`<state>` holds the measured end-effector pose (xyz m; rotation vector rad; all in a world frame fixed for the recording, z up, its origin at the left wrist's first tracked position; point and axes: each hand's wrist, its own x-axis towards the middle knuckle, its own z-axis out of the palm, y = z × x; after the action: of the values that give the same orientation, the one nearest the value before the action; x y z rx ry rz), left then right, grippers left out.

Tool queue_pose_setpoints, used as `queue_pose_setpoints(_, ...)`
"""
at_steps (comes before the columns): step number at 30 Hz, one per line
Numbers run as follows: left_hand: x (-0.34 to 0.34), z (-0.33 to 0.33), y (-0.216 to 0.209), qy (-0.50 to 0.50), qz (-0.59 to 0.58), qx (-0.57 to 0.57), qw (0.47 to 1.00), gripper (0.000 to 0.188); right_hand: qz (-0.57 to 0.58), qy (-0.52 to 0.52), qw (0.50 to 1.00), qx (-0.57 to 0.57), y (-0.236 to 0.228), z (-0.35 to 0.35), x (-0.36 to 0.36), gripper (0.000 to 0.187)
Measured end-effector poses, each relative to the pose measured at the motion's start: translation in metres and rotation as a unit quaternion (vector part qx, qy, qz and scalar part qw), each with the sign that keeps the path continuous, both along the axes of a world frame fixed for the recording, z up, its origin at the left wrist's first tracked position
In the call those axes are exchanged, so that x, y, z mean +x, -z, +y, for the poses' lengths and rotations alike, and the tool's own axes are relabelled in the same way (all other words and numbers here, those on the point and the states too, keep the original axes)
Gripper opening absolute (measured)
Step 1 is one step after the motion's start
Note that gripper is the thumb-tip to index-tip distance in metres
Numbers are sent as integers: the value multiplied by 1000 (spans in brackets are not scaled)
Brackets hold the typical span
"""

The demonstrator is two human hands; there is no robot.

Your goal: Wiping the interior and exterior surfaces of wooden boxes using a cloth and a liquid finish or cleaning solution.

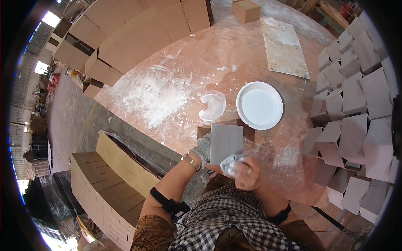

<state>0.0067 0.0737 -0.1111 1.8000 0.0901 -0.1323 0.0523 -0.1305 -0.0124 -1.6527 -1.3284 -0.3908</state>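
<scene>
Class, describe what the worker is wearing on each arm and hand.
The left hand wears a grey knitted glove, with a gold-coloured watch at the wrist. The right hand is ungloved, with a ring. Both arms have black straps and brown patterned sleeves.

Beyond my box (226,142) and to its right, a basin (239,103) is on the table (201,50), stacked boxes (375,90) farther right

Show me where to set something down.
Reddish, white-streaked tabletop is free between the near grey rectangular box and stacked grey boxes, and between the round white basin and far brown cubic box. Crowded: right side, those stacks; upper left, brown cardboard boxes.
</scene>
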Motion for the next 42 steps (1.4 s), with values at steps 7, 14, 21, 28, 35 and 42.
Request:
queue_pose_setpoints(7,13,0,-37,99,53,176,978,41,56,90,994,13,-9,56,94,15)
queue_pose_setpoints(14,10,-3,-42,109,-89,357,924,35,-15,-29,999,42,-21,38,3,13)
queue_pose_setpoints(21,13,1,-6,55,-120,259,957,31,52,51,997,19,-23,83,79,22)
queue_pose_setpoints(28,1,-2,21,-46,-13,-84,995,35,-16,-75,995,57,-36,58,10,13)
queue_pose_setpoints(35,13,-4,3,60,-20,184,981,40,-3,35,999,16,-37,105,73,18)
queue_pose_setpoints(42,26,-10,-64,159,84,391,903,47,128,-142,980,59,-37,34,-15,10)
